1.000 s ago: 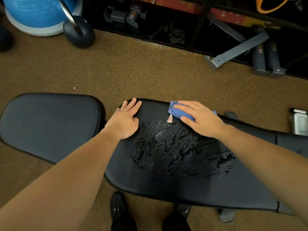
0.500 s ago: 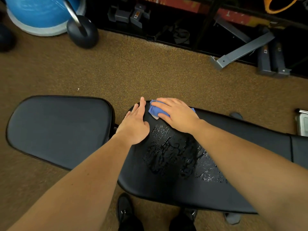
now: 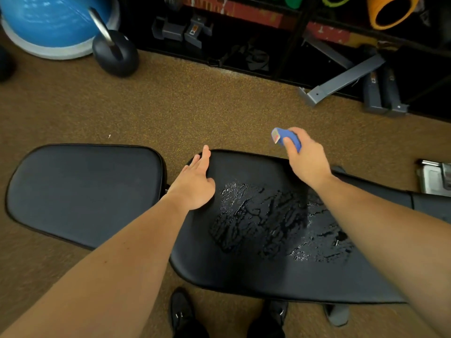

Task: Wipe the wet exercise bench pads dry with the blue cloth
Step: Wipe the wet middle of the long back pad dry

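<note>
A black bench runs across the view as two pads. The long back pad (image 3: 244, 272) carries a patch of water streaks (image 3: 273, 220) in its middle. The shorter seat pad (image 3: 83, 191) on the left looks dry. My left hand (image 3: 195, 184) lies flat, fingers together, on the long pad's far left corner. My right hand (image 3: 307, 159) is lifted over the pad's far edge and grips the folded blue cloth (image 3: 286, 139), which has a small white and red tag. The cloth is off the pad.
Brown speckled carpet surrounds the bench. A blue balance ball (image 3: 53, 23) and a black kettlebell (image 3: 114, 52) sit at the far left. Grey metal bench parts (image 3: 341, 81) lie by a dark rack at the back. A metal object (image 3: 434, 176) is at the right. My black shoes (image 3: 183, 315) stand below.
My right hand wiped left along the pad's far edge toward my left hand, then lifted the cloth up and away to the right. My left hand stayed on the pad.
</note>
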`<action>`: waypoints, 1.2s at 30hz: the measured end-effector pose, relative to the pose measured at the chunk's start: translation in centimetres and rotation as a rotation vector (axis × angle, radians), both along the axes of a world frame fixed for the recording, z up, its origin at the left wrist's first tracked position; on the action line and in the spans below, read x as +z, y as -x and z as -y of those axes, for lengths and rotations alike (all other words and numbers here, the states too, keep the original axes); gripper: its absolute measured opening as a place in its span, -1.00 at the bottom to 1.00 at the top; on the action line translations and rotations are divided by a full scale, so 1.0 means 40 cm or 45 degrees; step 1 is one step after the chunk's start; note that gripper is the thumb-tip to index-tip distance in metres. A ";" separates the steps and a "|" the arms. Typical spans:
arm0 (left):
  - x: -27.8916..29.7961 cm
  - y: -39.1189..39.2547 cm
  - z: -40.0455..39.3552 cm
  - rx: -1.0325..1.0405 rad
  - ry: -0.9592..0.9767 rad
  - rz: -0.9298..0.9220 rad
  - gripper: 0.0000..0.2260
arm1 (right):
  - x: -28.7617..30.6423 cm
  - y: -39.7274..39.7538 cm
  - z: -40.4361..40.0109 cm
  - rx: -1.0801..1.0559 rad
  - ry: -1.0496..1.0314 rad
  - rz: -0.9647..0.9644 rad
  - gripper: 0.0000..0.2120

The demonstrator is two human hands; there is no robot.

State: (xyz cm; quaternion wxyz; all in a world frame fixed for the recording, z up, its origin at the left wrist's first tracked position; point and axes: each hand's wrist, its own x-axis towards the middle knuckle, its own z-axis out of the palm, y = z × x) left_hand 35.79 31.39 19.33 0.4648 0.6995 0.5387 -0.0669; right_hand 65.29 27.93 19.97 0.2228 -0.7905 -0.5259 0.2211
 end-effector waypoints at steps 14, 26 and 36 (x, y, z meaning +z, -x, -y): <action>0.007 -0.036 0.026 0.076 -0.133 -0.044 -0.29 | -0.082 0.066 0.063 0.834 0.122 0.440 -0.56; 0.024 -0.208 0.063 -0.097 -0.473 -0.189 -0.42 | -0.043 -0.226 0.232 0.599 0.213 0.392 -0.59; 0.033 -0.133 0.079 0.091 -0.390 -0.281 -0.51 | 0.008 -0.389 0.359 0.081 0.231 0.317 -0.46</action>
